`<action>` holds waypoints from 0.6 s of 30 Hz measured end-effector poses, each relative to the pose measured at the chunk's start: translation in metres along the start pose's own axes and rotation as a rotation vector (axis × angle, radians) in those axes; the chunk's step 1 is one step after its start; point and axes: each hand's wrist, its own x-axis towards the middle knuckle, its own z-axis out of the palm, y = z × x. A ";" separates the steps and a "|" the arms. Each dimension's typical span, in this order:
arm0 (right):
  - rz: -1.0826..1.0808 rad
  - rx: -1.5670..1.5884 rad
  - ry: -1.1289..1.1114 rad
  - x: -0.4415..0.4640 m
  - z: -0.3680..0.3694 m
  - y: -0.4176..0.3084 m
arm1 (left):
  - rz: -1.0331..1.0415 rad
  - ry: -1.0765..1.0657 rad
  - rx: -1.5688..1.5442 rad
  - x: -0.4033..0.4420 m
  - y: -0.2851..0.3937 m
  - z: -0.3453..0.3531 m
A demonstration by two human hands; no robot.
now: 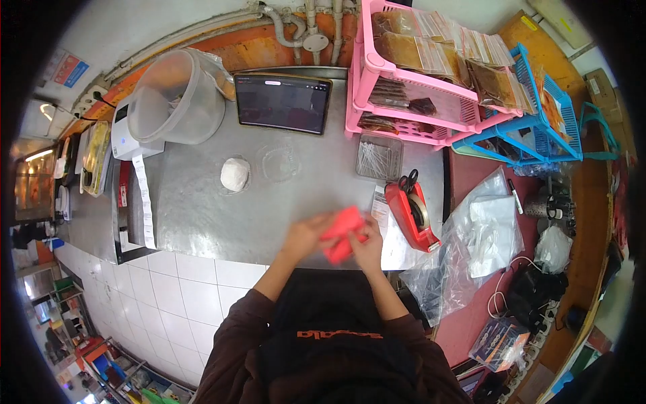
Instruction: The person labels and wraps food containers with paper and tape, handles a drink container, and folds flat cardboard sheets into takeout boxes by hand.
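Note:
Both hands hold a bright red, folded, soft piece (348, 220) just above the front edge of the steel table. It looks like thin plastic or cloth; I cannot tell which. My left hand (307, 237) grips its left side with closed fingers. On the other side, my right hand (367, 248) pinches it, and a red end hangs down between the hands. Farther back on the table lie a white round bundle (235, 175) and a clear plastic container or lid (279, 163). To the right of my right hand stands a red tape dispenser (412, 219) with black-handled scissors (408, 180) at its top.
A tablet (282, 104) leans at the back beside a large clear tub (176, 101) and a label printer (128, 145). At right are a pink rack (417, 74) of packets, a blue basket (548, 128), a small tray (379, 157) and clear plastic bags (494, 215).

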 end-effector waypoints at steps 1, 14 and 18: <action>0.003 -0.015 -0.020 0.001 0.000 0.003 | 0.002 0.001 0.000 0.001 0.000 0.000; -0.247 -0.443 0.154 0.001 0.019 -0.006 | -0.382 -0.239 -0.404 -0.004 -0.004 0.021; -0.167 -0.370 0.205 0.006 0.020 -0.001 | -0.283 -0.187 -0.610 0.000 0.008 0.033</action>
